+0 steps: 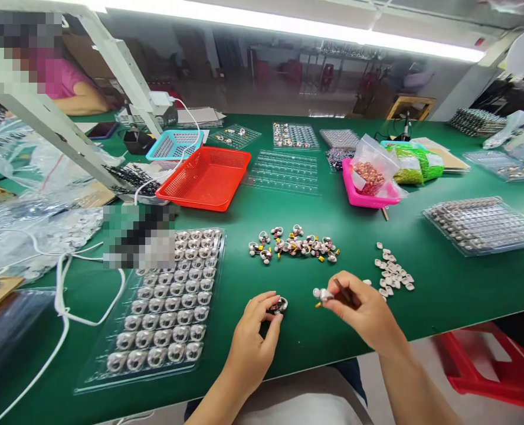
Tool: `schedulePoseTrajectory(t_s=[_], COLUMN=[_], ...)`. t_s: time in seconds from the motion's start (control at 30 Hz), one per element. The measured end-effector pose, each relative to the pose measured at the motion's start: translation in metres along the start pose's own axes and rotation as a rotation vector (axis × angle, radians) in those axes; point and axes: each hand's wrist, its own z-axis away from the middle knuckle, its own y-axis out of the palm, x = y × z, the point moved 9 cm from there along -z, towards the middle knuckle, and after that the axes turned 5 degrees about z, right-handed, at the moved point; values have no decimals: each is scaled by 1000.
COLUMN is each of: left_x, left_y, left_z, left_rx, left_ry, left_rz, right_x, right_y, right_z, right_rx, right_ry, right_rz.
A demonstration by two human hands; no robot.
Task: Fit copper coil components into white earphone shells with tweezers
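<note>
Pinching small pale parts above the green tabletop (297,342)

Left hand (255,336), half-curled, grips a silvery ring-shaped piece (280,305); right hand (362,307) pinches a white rounded piece (325,294).

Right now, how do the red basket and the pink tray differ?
Size: red basket looks larger; pink tray smaller.
Contents: red basket shows its bare floor; pink tray holds a clear bag of copper-coloured parts.
Position: red basket sits left, pink tray right.
Shared: both open-topped, on the green table.
</note>
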Motion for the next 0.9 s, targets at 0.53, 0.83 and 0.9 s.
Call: schedulePoseTrajectory(t_s=[0.53, 0.83, 0.9], left_x=[2, -9, -13], left_y=[-10, -6, -3], left_z=[2, -12, -14], left_rx=[47, 111, 143], left_ry=[-32, 80, 90], left_rz=[-20, -217, -248], right_x=[-8, 17, 17], right_y=[44, 71, 87], right_z=[3, 5, 2], right_rx=[-110, -61, 56], right_ry=[-94, -284, -284], right_rz=[398, 483, 488])
